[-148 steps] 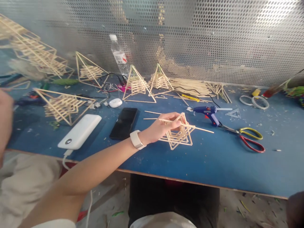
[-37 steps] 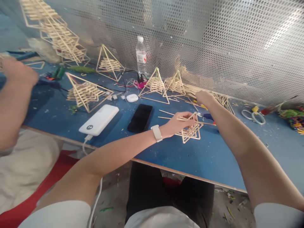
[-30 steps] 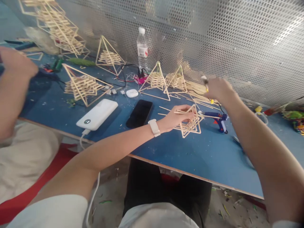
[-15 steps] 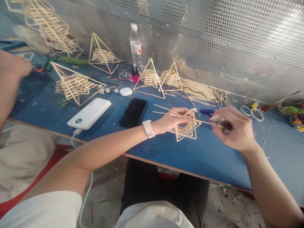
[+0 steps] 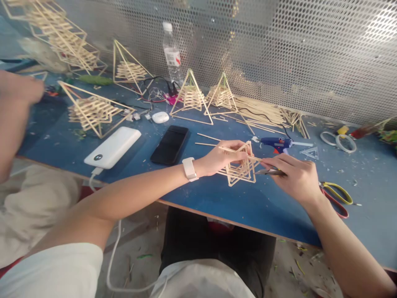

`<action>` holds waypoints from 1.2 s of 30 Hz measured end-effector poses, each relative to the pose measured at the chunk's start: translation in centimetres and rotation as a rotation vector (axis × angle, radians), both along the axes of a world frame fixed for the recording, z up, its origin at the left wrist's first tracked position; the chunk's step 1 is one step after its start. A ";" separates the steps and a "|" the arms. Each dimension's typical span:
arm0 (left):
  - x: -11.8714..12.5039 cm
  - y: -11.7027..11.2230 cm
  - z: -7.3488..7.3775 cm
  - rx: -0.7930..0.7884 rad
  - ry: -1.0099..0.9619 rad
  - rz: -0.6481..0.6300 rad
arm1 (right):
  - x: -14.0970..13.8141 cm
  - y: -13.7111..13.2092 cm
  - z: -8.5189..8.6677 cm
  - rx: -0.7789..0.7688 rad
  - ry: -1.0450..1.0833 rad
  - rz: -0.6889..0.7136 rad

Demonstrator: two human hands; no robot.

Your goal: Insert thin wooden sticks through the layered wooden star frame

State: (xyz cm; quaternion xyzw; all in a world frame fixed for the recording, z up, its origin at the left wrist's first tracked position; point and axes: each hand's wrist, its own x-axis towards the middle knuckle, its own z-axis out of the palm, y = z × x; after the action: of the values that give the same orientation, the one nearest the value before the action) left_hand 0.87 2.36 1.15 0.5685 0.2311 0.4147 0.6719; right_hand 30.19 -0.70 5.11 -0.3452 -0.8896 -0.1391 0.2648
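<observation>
Since half a second ago, right hand (image 5: 296,176) has come down and in: it now rests on the worktop (image 5: 217,198) just right of the stick frame (image 5: 240,167), where before it hovered slightly higher. Its fingers are pinched narrow around a thin dark tool (image 5: 271,172), tip pointing left and touching or nearly touching the frame's right corner; cannot tell which. Tool type unclear.

Left hand (image 5: 221,156), white watch on wrist, is closed on the frame's upper left part and on a long loose stick (image 5: 240,152) lying across its top. Frame sits on the worktop near the front edge, between both hands.

Surroundings: blue glue gun (image 5: 277,143) just behind the right hand; scissors (image 5: 336,193) with red and yellow handles to its right. Black phone (image 5: 170,145) and white power bank (image 5: 113,147) to the left of the left hand, cable hanging off the edge. Finished stick pyramids (image 5: 190,97) stand further back beside a water bottle (image 5: 172,54). Another person's blurred hand (image 5: 14,107) at far left.
</observation>
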 end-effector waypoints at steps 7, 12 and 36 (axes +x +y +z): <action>0.1 -0.1 -0.1 -0.011 -0.004 0.012 | 0.2 0.2 -0.3 -0.046 0.006 -0.024; -0.1 0.0 0.0 -0.008 -0.015 0.003 | 0.0 0.0 -0.2 -0.053 0.037 -0.019; -2.6 1.4 1.3 -0.090 0.166 -0.377 | 1.7 0.6 1.1 -0.461 0.135 0.202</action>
State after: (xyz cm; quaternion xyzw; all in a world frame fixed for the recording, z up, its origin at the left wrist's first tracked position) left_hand -1.72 3.74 2.48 0.6031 0.1935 0.2228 0.7411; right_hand 31.90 -0.07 6.20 -0.3145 -0.9080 0.1179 0.2505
